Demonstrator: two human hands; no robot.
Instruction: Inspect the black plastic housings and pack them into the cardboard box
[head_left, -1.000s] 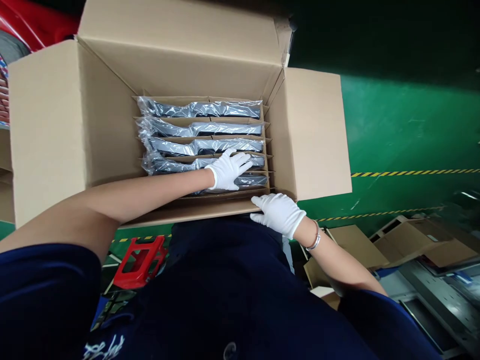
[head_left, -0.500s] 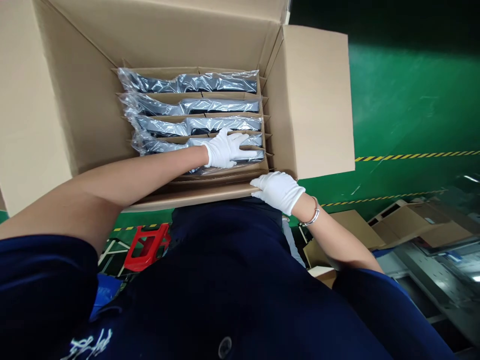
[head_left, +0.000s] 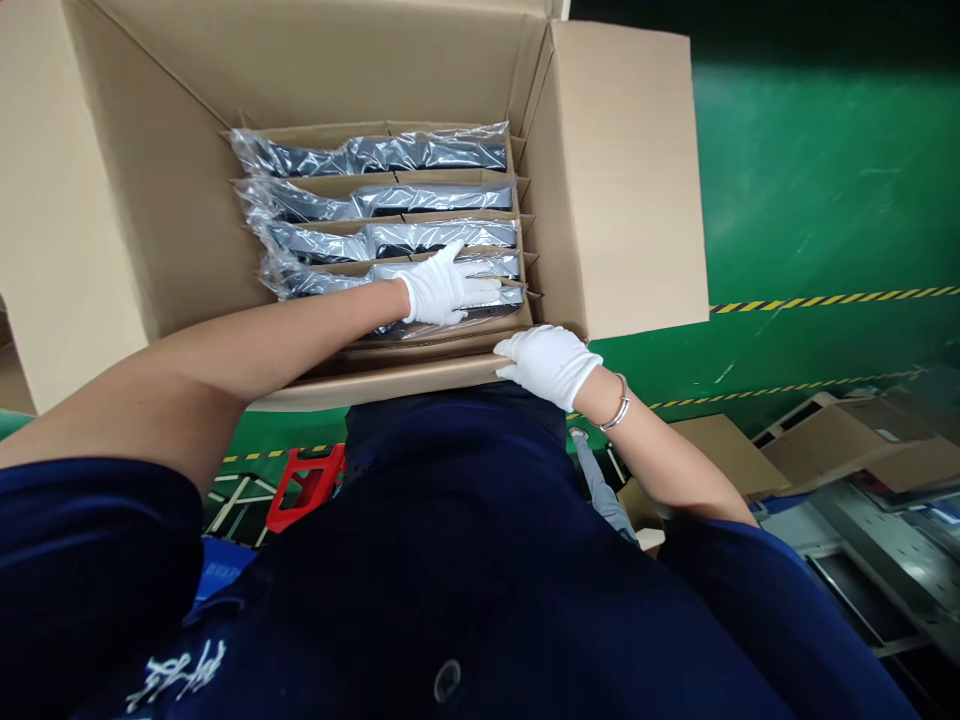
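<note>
White-gloved, my left hand (head_left: 444,286) lies with fingers spread across the nearest plastic-wrapped grey part (head_left: 491,298), palm down. It also covers some of the wrapped part (head_left: 495,265) just behind. These parts stand in rows between cardboard dividers (head_left: 450,177) inside a large open cardboard box (head_left: 375,378). What kind of parts they are cannot be made out through the film. At the box's near rim, toward the right corner, my right hand (head_left: 549,362), gloved too, is closed over the cardboard edge. My left forearm hides the near left part of the rows.
The box's side flaps (head_left: 630,180) are folded outward. Below left stands a red plastic stool (head_left: 304,485). More cardboard boxes (head_left: 847,440) and a metal frame (head_left: 892,545) are at lower right. A person's grey trouser leg (head_left: 600,490) shows behind me. Yellow-black tape (head_left: 825,302) crosses the green floor.
The view has shifted slightly, so box and hands sit a little higher in the picture. My left hand stays spread on the wrapped parts, its fingers slightly rearranged. My right hand keeps the rim.
</note>
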